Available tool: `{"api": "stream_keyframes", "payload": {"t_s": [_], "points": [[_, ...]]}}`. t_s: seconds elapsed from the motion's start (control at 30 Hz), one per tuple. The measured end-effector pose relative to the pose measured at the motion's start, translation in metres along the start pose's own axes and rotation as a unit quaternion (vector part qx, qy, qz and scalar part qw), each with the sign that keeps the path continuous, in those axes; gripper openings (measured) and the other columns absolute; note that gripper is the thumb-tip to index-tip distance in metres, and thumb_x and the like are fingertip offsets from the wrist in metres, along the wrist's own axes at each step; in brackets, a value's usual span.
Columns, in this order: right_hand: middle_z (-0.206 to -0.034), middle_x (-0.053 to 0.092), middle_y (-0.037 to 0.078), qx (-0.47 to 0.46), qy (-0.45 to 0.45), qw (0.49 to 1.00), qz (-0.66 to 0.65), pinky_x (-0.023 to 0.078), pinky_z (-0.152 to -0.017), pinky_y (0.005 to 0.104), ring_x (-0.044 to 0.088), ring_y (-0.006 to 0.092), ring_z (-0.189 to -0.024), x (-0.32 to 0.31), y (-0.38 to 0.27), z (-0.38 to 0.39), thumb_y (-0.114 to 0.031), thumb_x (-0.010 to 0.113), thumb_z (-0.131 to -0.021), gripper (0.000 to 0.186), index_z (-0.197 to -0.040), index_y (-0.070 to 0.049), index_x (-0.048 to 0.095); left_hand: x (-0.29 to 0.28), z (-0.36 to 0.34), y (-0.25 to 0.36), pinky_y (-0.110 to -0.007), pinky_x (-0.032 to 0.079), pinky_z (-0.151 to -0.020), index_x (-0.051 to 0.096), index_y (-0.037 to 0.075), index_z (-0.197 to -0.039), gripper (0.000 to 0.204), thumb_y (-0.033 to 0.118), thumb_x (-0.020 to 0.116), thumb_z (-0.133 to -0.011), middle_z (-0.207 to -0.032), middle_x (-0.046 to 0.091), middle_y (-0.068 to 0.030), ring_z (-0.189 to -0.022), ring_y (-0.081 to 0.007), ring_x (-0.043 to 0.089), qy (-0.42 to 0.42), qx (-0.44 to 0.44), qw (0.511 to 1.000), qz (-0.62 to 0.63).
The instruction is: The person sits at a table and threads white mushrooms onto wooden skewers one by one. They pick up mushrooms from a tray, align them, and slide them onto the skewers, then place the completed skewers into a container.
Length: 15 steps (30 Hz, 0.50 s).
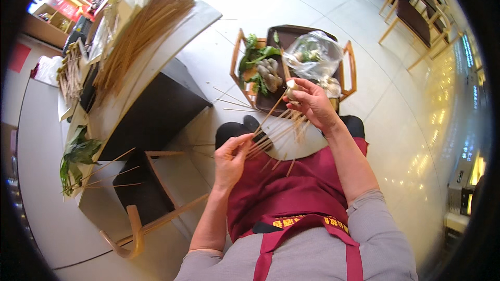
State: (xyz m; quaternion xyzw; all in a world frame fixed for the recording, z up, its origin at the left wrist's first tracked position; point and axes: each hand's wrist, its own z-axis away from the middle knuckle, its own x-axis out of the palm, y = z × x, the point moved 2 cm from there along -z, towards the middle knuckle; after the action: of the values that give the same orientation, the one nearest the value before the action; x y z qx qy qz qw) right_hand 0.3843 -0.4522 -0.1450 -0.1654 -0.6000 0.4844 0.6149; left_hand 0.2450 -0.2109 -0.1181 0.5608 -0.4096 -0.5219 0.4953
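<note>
My left hand (232, 160) is closed round a thin wooden skewer (269, 114), which slants up and away to the right. At its far end my right hand (311, 103) pinches a small whitish mushroom piece (292, 89); whether the tip has pierced it is hard to see. More loose skewers (271, 138) fan out beneath, between my hands and above my lap. Just beyond my right hand is a brown tray (277, 36) bearing grey oyster mushrooms (269, 74), green leaves (251, 56) and a clear plastic bag (314, 52) with pale food inside.
The tray rests on a wooden-armed chair (350, 70). At left, a table (182, 34) carries a large heap of skewers (143, 34) and a smaller bundle (73, 80). Leafy greens (80, 153) hang near a dark-seated chair (143, 184). Several chairs (414, 15) stand far right.
</note>
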Motion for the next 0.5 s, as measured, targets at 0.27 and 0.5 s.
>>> {"api": "stream_keyframes", "payload": {"t_s": [0.27,0.5], "points": [[-0.126,0.065,0.013,-0.036,-0.049,0.997,-0.041,0.058,-0.082,0.0327,0.068,0.0202,-0.102,0.012,-0.025,0.034,-0.011,0.055,-0.101,0.038,-0.139,-0.006,0.054,0.004,0.011,0.018,-0.021,0.040,-0.059,0.074,0.002,-0.111,0.019,0.002,0.069,-0.093,-0.076,0.057,0.0009,-0.068,-0.0046,0.050,-0.014,0.056,0.997,-0.057],[-0.128,0.063,0.017,-0.044,-0.060,0.996,-0.058,0.060,-0.082,0.0340,0.069,0.0259,-0.105,0.013,-0.026,0.041,-0.014,0.054,-0.102,0.036,-0.138,-0.007,0.055,0.001,0.014,0.028,-0.022,0.041,-0.058,0.074,0.003,-0.110,0.019,0.002,0.070,-0.091,-0.073,0.057,-0.0025,-0.064,-0.0073,0.051,-0.008,0.090,0.990,-0.104]]}}
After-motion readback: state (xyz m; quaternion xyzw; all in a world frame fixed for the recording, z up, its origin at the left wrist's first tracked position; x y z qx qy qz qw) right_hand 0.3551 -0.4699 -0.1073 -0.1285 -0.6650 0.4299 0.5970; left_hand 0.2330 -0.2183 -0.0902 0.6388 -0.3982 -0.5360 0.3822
